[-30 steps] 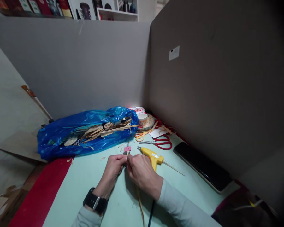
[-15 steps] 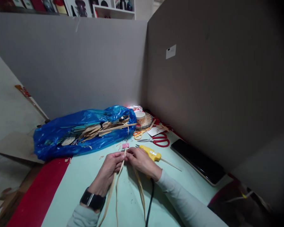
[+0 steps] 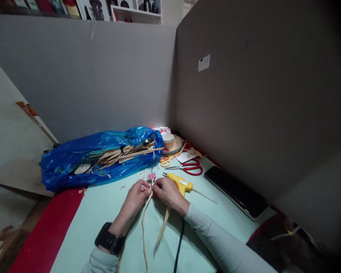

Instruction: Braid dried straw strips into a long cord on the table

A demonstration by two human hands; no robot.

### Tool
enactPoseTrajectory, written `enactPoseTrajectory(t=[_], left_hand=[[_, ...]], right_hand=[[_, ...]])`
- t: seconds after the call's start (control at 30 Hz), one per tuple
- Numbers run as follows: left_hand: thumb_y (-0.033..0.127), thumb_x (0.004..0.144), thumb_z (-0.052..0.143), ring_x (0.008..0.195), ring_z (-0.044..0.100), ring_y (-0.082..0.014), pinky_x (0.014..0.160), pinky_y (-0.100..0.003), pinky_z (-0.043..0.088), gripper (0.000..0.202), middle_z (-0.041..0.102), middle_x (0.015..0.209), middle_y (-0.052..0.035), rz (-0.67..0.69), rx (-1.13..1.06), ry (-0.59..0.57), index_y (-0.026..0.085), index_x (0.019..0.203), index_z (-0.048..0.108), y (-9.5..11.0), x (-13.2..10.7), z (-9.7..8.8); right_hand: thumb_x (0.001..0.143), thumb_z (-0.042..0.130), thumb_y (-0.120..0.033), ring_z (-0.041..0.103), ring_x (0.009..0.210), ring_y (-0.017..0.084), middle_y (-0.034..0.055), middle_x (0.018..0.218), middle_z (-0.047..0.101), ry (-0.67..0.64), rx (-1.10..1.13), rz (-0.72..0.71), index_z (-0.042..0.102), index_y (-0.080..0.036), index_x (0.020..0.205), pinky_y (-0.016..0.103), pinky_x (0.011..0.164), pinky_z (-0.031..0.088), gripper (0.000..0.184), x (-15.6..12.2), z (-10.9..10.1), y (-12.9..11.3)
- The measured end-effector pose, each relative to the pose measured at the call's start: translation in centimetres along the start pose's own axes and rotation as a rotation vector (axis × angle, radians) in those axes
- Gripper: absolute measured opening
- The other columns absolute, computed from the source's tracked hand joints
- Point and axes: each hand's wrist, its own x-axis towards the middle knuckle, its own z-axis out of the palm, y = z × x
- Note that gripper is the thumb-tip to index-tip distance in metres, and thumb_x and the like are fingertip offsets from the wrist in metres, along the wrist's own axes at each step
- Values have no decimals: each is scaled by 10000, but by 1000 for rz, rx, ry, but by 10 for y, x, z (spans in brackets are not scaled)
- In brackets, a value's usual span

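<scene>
Just below a pink binder clip (image 3: 151,176), both hands meet over pale flat plant-fibre strips (image 3: 144,222). My left hand (image 3: 136,195), with a dark watch at its wrist, pinches the strips between thumb and fingers. Close against it, my right hand (image 3: 168,193) has its fingertips closed on the strips too. One strip hangs down between the hands toward me, and another strip (image 3: 164,227) comes out under my right hand. The exact crossing at the fingertips is hidden. Beside my right hand lies a yellow glue gun (image 3: 180,182) with a glue stick in its back.
Behind the hands, a blue plastic bag (image 3: 82,151) holds dried strips. Red-handled scissors (image 3: 191,168), orange scissors (image 3: 166,162), a paper cup (image 3: 168,140) on a woven disc and a black phone-like slab (image 3: 235,191) lie right. A black cord (image 3: 179,246) runs toward me.
My left hand has turned a little and its fingers have shifted at the clip. The hanging strips have swung, the right one now lying further left. The right hand has barely moved.
</scene>
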Motion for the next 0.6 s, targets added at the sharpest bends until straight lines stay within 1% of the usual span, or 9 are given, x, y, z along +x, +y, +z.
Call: enactPoseTrajectory(t=[0.07,0.13,0.23,0.3,0.37,0.43,0.53,0.6], left_hand=[[201,643,598,488,497,-147,550,-251,314,39,595,475,32,61,194,28,201,618,569,7,-2,-4],[178,702,560,559,547,-180,608,-278,323,114,631,517,-5,117,390,76,199,596,597,15,-8,-4],[178,784,506,647,585,-227,638,-308,302,192,681,629,-67,173,624,147,195,659,650,24,-22,8],[161,812,477,713,608,-259,647,-321,292,217,710,739,-117,202,736,161,184,745,682,24,-32,20],[129,809,469,749,625,-280,648,-327,292,236,717,831,-151,227,806,145,169,846,698,21,-40,30],[103,797,472,772,633,-299,640,-328,293,257,712,870,-175,243,837,126,151,905,700,16,-44,38],[81,773,487,754,628,-322,616,-330,277,244,700,826,-200,250,822,118,120,874,706,10,-45,44],[84,749,517,700,611,-305,606,-327,262,209,694,774,-180,252,773,125,130,817,709,9,-45,43]], right_hand=[[798,513,-151,488,616,125,34,612,623,34,-3,-1,665,-145,656,232,560,260,208,-1,1,-1],[781,515,-139,447,584,120,24,580,594,66,-1,2,660,-144,641,241,551,243,202,-2,2,-2],[773,512,-151,403,554,110,-3,539,533,85,32,16,653,-147,613,242,538,231,214,-1,3,0],[769,515,-160,396,548,104,-22,512,480,70,70,30,637,-145,580,231,527,234,226,1,1,2],[765,519,-165,392,544,97,-35,490,427,39,113,41,611,-140,539,215,519,243,246,3,-1,4],[769,516,-172,391,545,93,-41,485,396,11,151,48,595,-135,517,202,518,255,267,3,-2,5],[773,518,-179,392,549,91,-46,482,377,-16,194,62,595,-130,510,195,520,266,278,3,-3,4],[766,528,-174,399,551,93,-47,472,375,-25,212,75,606,-128,512,196,517,266,270,3,-4,3]])
